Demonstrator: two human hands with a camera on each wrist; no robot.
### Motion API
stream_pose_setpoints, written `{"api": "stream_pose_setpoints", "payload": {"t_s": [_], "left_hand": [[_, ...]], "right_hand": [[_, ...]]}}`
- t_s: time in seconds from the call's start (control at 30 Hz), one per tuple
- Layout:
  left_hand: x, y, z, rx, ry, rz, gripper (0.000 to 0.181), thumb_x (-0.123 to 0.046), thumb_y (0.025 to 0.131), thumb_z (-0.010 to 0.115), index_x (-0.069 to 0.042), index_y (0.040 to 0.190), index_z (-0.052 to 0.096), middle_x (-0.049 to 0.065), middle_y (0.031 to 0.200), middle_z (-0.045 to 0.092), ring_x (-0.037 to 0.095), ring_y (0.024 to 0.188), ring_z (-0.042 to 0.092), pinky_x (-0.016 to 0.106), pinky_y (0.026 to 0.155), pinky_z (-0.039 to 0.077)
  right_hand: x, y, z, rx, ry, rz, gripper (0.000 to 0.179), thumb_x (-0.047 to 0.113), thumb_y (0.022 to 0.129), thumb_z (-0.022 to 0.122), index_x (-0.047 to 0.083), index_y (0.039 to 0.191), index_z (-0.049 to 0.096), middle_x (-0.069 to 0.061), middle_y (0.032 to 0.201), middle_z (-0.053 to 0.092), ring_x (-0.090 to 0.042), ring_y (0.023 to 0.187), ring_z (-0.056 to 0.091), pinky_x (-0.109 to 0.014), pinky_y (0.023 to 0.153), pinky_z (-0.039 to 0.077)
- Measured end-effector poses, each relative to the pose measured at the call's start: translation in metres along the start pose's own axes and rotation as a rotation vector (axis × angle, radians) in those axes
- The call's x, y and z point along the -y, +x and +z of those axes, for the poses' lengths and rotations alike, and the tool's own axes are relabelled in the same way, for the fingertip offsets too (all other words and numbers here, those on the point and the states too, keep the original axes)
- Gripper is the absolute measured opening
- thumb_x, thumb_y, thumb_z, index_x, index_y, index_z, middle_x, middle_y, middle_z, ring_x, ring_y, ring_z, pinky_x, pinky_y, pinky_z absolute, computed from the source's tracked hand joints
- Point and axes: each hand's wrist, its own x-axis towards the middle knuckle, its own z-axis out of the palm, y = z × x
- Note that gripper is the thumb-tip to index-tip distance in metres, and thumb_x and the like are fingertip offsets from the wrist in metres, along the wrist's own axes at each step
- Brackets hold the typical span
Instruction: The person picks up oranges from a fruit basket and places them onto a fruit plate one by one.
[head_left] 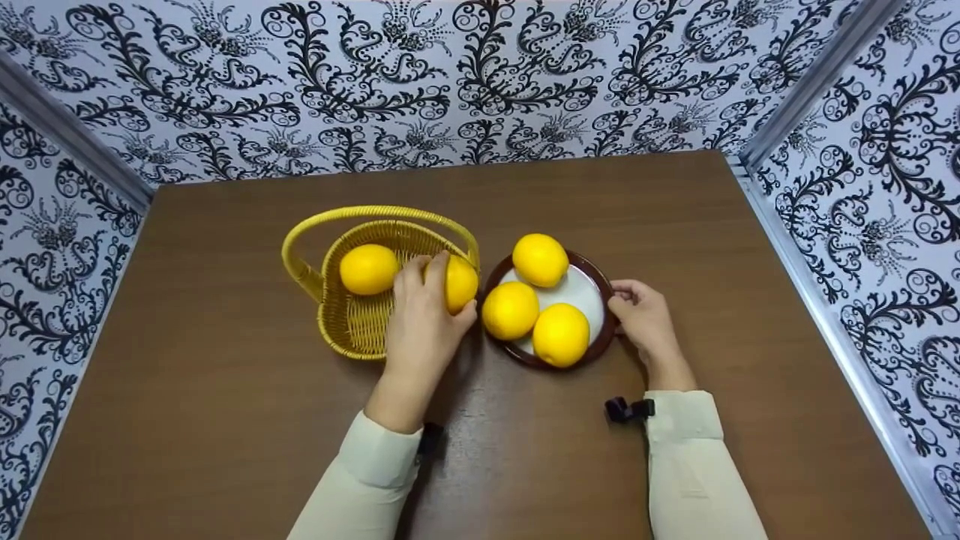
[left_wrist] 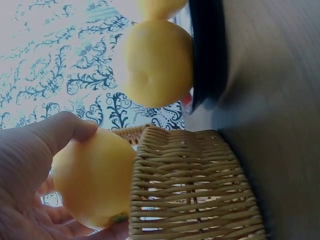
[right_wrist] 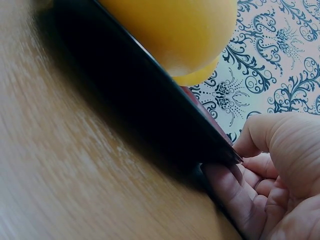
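Note:
My left hand grips a round yellow fruit at the right side of the yellow wicker basket. In the left wrist view, thumb and fingers wrap this fruit beside the woven basket wall. Another yellow fruit lies inside the basket. Right of it, a brown-rimmed plate with a white middle bears three yellow fruits. My right hand pinches the plate's right edge; the right wrist view has the thumb above the rim and fingers beneath.
The basket's tall handle arches over its back. All stands on a brown wooden table. Patterned black-and-white panels rise behind and at both sides, with metal strips along the corners and right edge.

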Motion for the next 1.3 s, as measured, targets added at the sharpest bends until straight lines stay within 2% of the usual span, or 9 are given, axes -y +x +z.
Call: {"api": "stream_pose_setpoints", "payload": {"t_s": [0.23, 0.53, 0.63, 0.87, 1.07, 1.3], "left_hand": [[-0.01, -0.006, -0.003, 0.009, 0.0, 0.003, 0.069, -0.025, 0.08, 0.089, -0.009, 0.14, 0.058, 0.02, 0.137, 0.054, 0.038, 0.124, 0.054, 0.05, 0.086, 0.062], [-0.022, -0.01, -0.001, 0.005, -0.027, 0.062, 0.069, -0.024, 0.08, 0.089, -0.008, 0.14, 0.059, 0.02, 0.134, 0.055, 0.039, 0.125, 0.053, 0.047, 0.093, 0.06], [-0.026, -0.011, 0.0, 0.003, -0.027, 0.08, 0.069, -0.023, 0.08, 0.089, -0.008, 0.14, 0.059, 0.02, 0.135, 0.055, 0.038, 0.126, 0.054, 0.047, 0.091, 0.061], [-0.037, -0.01, 0.002, 0.031, -0.025, 0.096, 0.069, -0.025, 0.081, 0.088, -0.009, 0.141, 0.059, 0.02, 0.136, 0.054, 0.036, 0.127, 0.054, 0.046, 0.086, 0.063], [-0.045, -0.007, 0.006, 0.037, -0.026, 0.134, 0.069, -0.026, 0.082, 0.087, -0.009, 0.142, 0.058, 0.02, 0.138, 0.054, 0.036, 0.129, 0.053, 0.043, 0.093, 0.061], [-0.054, -0.005, 0.012, 0.036, -0.028, 0.171, 0.069, -0.028, 0.083, 0.086, -0.01, 0.143, 0.057, 0.018, 0.138, 0.054, 0.035, 0.129, 0.054, 0.044, 0.09, 0.062]], "right_hand": [[-0.002, 0.001, -0.001, -0.004, -0.007, 0.008, 0.037, 0.012, 0.101, 0.057, 0.002, 0.137, 0.063, -0.006, 0.106, 0.059, -0.016, 0.082, 0.058, -0.026, 0.064, 0.057], [-0.001, -0.001, 0.0, -0.013, -0.009, -0.015, 0.035, 0.012, 0.1, 0.058, 0.001, 0.133, 0.064, -0.006, 0.104, 0.06, -0.016, 0.081, 0.058, -0.026, 0.064, 0.057], [-0.002, -0.001, 0.001, -0.022, -0.019, -0.028, 0.034, 0.012, 0.099, 0.058, 0.002, 0.131, 0.065, -0.006, 0.103, 0.06, -0.017, 0.081, 0.058, -0.026, 0.065, 0.058], [-0.002, 0.001, 0.002, -0.028, -0.023, -0.032, 0.033, 0.012, 0.098, 0.059, 0.003, 0.13, 0.067, -0.005, 0.102, 0.061, -0.015, 0.079, 0.058, -0.025, 0.063, 0.057], [-0.003, 0.002, 0.002, -0.033, -0.032, -0.028, 0.034, 0.012, 0.098, 0.059, 0.003, 0.13, 0.067, -0.006, 0.103, 0.062, -0.015, 0.077, 0.059, -0.026, 0.062, 0.057], [-0.004, 0.002, 0.002, -0.028, -0.017, -0.021, 0.033, 0.012, 0.098, 0.059, 0.003, 0.129, 0.067, -0.006, 0.102, 0.061, -0.015, 0.078, 0.059, -0.027, 0.063, 0.058]]}}
